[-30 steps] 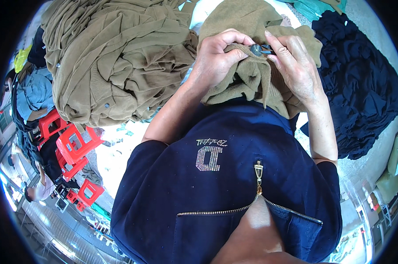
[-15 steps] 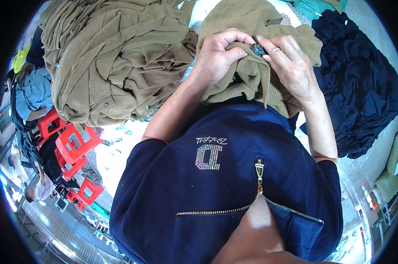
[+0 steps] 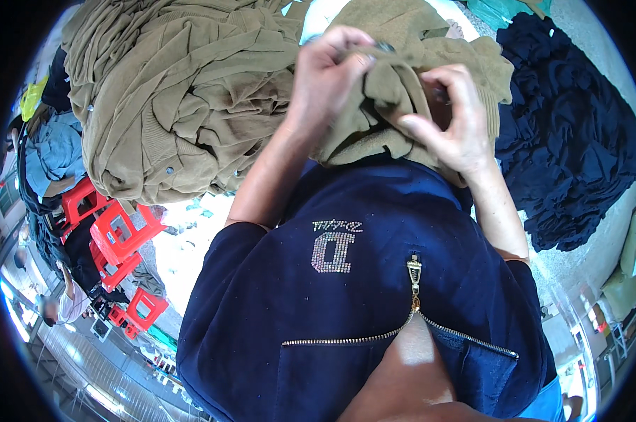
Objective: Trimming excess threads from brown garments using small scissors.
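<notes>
Surroundings as I see them looking down. At nine o'clock, stacked red plastic stools stand on a pale, sunlit floor. At ten o'clock rises a large heap of olive-tan garments; at three o'clock, a dark navy fabric pile lies on grey ground. Bright daylight falls throughout.

No packages, signs or screens show here. The nearest thing to a label is a rhinestone emblem on the chest of the dark navy zip-front top, below both hands and nearer the left hand than the right hand: a blocky silver and pink shape under a thin line of small glittering script, just left of the gold zip pull.
</notes>
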The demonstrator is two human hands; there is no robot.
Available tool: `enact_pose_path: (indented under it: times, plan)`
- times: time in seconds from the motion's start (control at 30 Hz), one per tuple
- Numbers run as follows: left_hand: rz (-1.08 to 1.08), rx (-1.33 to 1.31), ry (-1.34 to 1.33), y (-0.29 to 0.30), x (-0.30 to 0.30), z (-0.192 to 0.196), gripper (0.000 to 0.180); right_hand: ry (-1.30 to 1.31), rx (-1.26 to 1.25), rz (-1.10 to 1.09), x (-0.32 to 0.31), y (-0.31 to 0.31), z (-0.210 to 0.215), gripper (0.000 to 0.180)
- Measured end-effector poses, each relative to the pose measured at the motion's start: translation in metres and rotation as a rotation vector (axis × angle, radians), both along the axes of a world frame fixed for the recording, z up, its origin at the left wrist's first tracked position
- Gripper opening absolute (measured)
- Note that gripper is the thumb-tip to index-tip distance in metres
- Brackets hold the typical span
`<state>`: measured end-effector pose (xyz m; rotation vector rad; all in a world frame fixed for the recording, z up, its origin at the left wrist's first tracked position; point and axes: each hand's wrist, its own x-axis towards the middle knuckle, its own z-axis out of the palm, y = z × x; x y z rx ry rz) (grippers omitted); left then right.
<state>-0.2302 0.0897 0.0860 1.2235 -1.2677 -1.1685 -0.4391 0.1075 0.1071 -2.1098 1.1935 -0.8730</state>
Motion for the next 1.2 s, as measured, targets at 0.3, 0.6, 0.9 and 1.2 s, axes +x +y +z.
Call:
enact_pose_path:
  times: [0.3, 0.6, 0.9, 1.2]
  plan:
    - [-0.305, 0.106, -0.573, -0.013, 0.094, 0.030, 0.015, 0.041, 0.049, -0.098, -0.023, 0.014, -0.012, 0.017]
    - [-0.390, 0.241, 0.055, 0.006, 0.127, 0.045, 0.018, 0.002, -0.272, 0.081, -0.023, 0.006, 0.000, 0.034]
    - [-0.590, 0.312, 0.499, -0.005, 0.055, 0.050, 0.025, 0.227, -0.219, 0.237, -0.012, 0.007, -0.006, 0.028]
    - [-0.357, 0.318, 0.365, -0.016, -0.009, 0.088, 0.018, 0.024, -0.900, 0.109, -0.005, -0.026, 0.057, 0.033]
